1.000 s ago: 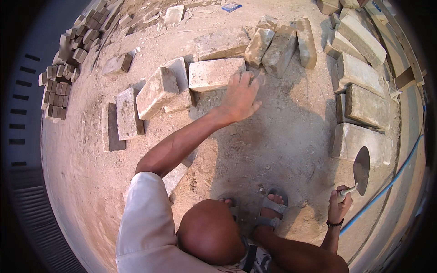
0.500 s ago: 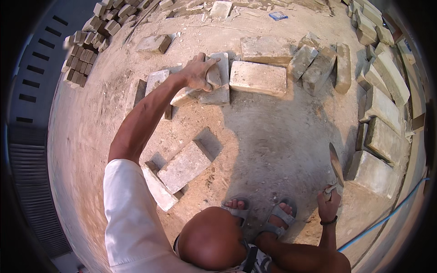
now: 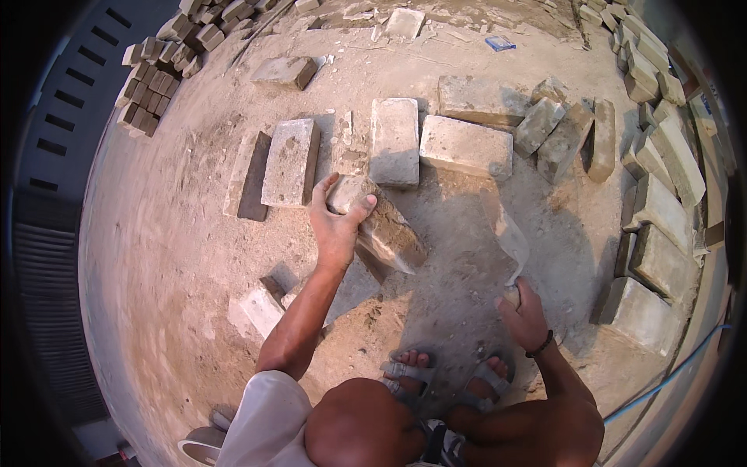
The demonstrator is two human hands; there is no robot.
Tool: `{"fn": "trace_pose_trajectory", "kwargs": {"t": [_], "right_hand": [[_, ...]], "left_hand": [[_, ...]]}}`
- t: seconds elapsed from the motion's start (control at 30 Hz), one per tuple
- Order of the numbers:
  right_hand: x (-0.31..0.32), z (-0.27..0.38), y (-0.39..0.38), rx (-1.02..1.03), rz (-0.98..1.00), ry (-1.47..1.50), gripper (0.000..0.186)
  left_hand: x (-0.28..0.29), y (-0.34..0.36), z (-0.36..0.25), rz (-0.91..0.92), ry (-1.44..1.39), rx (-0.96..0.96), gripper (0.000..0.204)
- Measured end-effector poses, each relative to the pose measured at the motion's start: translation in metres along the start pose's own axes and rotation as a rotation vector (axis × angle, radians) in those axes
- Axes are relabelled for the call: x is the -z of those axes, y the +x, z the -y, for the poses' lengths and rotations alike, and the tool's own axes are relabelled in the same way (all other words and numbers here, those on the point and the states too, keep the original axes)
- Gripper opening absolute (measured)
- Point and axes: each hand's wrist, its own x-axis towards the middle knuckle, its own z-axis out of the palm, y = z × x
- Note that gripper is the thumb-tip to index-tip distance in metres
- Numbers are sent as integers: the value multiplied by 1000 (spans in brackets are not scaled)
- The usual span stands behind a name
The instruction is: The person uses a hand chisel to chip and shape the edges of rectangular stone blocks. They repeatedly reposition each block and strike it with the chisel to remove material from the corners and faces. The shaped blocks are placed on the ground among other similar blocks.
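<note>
My left hand (image 3: 336, 222) grips one end of a grey concrete block (image 3: 381, 226) and holds it tilted above the dusty ground. In my right hand (image 3: 526, 313) is the handle of a mason's trowel (image 3: 507, 237), its blade pointing up and away from me, just right of the lifted block. Beyond the block lie three flat concrete blocks in a loose row: one on the left (image 3: 290, 160), one in the middle (image 3: 394, 141) and one on the right (image 3: 465, 145). My feet in sandals (image 3: 443, 373) stand below.
A curved line of laid blocks (image 3: 661, 202) runs down the right side, with a blue hose (image 3: 669, 381) outside it. Leaning blocks (image 3: 564, 136) stand at upper right, small bricks (image 3: 159, 70) are piled at upper left, and broken pieces (image 3: 264, 307) lie by my left arm.
My left hand has taken a block from the row and pulled it toward me, lifted and tilted. My right hand has swung the trowel inward toward the block.
</note>
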Motion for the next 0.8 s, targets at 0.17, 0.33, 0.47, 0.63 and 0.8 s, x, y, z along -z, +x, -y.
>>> {"fn": "trace_pose_trajectory", "kwargs": {"t": [0.17, 0.33, 0.47, 0.63, 0.8], "right_hand": [[-34, 27, 8, -58, 191, 16, 40], [-62, 28, 7, -64, 346, 19, 46], [-59, 21, 17, 6, 289, -48, 44], [-54, 64, 23, 183, 154, 20, 39], [-81, 41, 25, 169, 290, -167, 33]], "left_hand": [[6, -25, 23, -141, 311, -76, 82], [46, -19, 11, 256, 516, -301, 99], [52, -19, -8, 363, 755, -356, 101], [40, -56, -1, 228, 909, -394, 98], [15, -85, 8, 136, 809, -429, 94]]}}
